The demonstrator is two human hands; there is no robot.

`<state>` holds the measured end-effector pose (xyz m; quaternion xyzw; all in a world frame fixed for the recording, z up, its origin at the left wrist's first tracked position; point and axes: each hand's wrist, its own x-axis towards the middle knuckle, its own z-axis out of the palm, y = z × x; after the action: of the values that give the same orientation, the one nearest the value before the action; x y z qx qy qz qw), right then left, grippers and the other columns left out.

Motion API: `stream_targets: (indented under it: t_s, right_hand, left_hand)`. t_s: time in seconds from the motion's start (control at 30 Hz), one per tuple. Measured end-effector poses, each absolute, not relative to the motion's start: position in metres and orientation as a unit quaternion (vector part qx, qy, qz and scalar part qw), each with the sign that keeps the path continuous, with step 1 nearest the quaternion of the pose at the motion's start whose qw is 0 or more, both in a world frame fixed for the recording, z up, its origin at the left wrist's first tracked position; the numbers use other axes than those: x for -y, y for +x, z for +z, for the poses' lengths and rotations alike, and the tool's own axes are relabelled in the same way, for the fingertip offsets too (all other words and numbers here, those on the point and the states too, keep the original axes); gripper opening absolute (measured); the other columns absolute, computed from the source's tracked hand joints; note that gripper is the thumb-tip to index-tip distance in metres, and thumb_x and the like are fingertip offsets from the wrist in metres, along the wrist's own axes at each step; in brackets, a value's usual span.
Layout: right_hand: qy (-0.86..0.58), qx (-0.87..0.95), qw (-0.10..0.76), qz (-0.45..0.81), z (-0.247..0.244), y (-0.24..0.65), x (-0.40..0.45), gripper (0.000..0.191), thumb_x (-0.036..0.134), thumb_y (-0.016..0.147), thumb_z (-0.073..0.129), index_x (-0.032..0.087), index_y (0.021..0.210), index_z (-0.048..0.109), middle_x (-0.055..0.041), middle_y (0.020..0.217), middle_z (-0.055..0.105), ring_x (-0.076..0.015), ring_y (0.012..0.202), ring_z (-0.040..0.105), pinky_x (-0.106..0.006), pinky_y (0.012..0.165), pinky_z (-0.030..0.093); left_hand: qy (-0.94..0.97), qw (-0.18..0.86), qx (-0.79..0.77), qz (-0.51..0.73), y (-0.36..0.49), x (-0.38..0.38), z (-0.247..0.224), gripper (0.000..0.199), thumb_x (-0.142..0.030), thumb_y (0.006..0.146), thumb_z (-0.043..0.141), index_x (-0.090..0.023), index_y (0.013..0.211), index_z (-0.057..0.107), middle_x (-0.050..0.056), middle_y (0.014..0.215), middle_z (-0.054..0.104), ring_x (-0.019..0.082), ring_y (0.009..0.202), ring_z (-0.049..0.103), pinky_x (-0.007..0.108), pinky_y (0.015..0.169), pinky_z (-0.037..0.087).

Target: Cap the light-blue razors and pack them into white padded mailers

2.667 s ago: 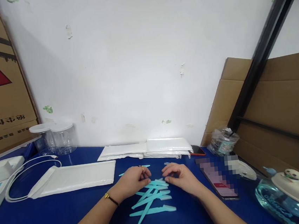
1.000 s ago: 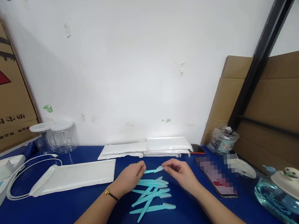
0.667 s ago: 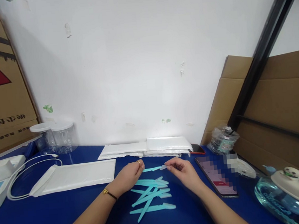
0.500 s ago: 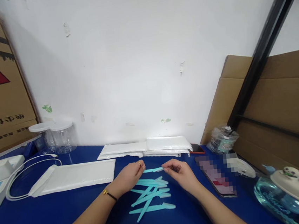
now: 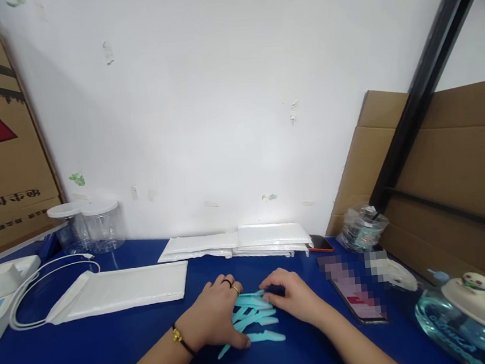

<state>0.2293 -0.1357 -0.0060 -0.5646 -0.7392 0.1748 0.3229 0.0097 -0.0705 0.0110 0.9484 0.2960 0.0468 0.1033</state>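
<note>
Turquoise eyebrow razors [image 5: 252, 319] lie crossed on the blue tabletop [image 5: 310, 353]. Left hand [image 5: 216, 316] covers handle ends, thumb and fingers apart; right hand [image 5: 294, 297] is at blade ends, grip undeterminable.

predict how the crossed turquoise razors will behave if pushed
The razors are probably stiff, since they look straight rather than sagging. Being thin and narrow, each is likely light. Because they lie crossed, partly covered by the left hand, pushing one may well shift others.
</note>
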Motion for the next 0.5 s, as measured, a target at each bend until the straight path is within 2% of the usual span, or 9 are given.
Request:
stream_targets:
  t_s: [0.1, 0.13, 0.23, 0.3, 0.4, 0.5]
  right_hand:
    - [-0.551, 0.775, 0.263, 0.163, -0.001, 0.216, 0.145, 0.058, 0.036, 0.063, 0.075, 0.024, 0.117, 0.059, -0.0061, 0.109, 0.061, -0.0251, 0.100, 0.053, -0.036, 0.089, 0.042]
    - [-0.552, 0.784, 0.240, 0.153, 0.000, 0.210, 0.148, 0.058, 0.034, 0.062, 0.075, 0.023, 0.117, 0.058, -0.0063, 0.110, 0.059, -0.0252, 0.101, 0.052, -0.035, 0.090, 0.042]
    - [-0.572, 0.792, 0.180, 0.112, -0.004, 0.195, 0.152, 0.032, 0.018, 0.072, 0.058, 0.022, 0.104, 0.061, -0.0069, 0.106, 0.057, -0.0236, 0.099, 0.052, -0.034, 0.089, 0.043]
    - [-0.590, 0.789, 0.146, 0.085, -0.014, 0.190, 0.150, 0.039, 0.009, 0.069, 0.049, 0.019, 0.106, 0.059, -0.0100, 0.109, 0.057, -0.0253, 0.104, 0.052, -0.036, 0.090, 0.043]
    - [-0.600, 0.793, 0.098, 0.051, -0.037, 0.191, 0.141, 0.058, 0.006, 0.061, 0.049, 0.012, 0.119, 0.054, -0.0179, 0.123, 0.053, -0.0339, 0.118, 0.046, -0.043, 0.095, 0.042]
    - [-0.588, 0.803, 0.095, 0.015, -0.053, 0.199, 0.132, 0.062, 0.007, 0.058, 0.051, 0.013, 0.120, 0.055, -0.0197, 0.125, 0.055, -0.0368, 0.115, 0.050, -0.045, 0.093, 0.044]
  left_hand:
    - [0.955, 0.057, -0.290, 0.035, 0.015, 0.075, 0.007, 0.040, -0.036, 0.062, 0.064, -0.019, 0.097, 0.054, 0.011, 0.102, 0.057, 0.029, 0.095, 0.052, 0.039, 0.078, 0.047]
    - [0.956, 0.044, -0.288, 0.033, 0.017, 0.076, 0.004, 0.036, -0.031, 0.064, 0.061, -0.018, 0.096, 0.054, 0.011, 0.100, 0.057, 0.028, 0.093, 0.053, 0.038, 0.077, 0.048]
    - [0.958, 0.010, -0.284, 0.031, 0.022, 0.078, -0.003, 0.029, -0.022, 0.068, 0.054, -0.016, 0.096, 0.053, 0.012, 0.096, 0.059, 0.027, 0.088, 0.056, 0.038, 0.074, 0.049]
    - [0.962, -0.002, -0.271, 0.025, 0.025, 0.080, -0.008, 0.025, -0.021, 0.071, 0.052, -0.015, 0.095, 0.054, 0.012, 0.092, 0.061, 0.026, 0.083, 0.058, 0.038, 0.072, 0.050]
    - [0.965, -0.014, -0.258, 0.031, 0.029, 0.083, -0.015, 0.026, -0.026, 0.071, 0.055, -0.013, 0.093, 0.055, 0.012, 0.089, 0.063, 0.026, 0.078, 0.061, 0.038, 0.067, 0.051]
    - [0.968, -0.017, -0.244, 0.052, 0.034, 0.081, -0.021, 0.030, -0.036, 0.069, 0.060, -0.014, 0.090, 0.057, 0.013, 0.088, 0.064, 0.027, 0.078, 0.062, 0.036, 0.064, 0.051]
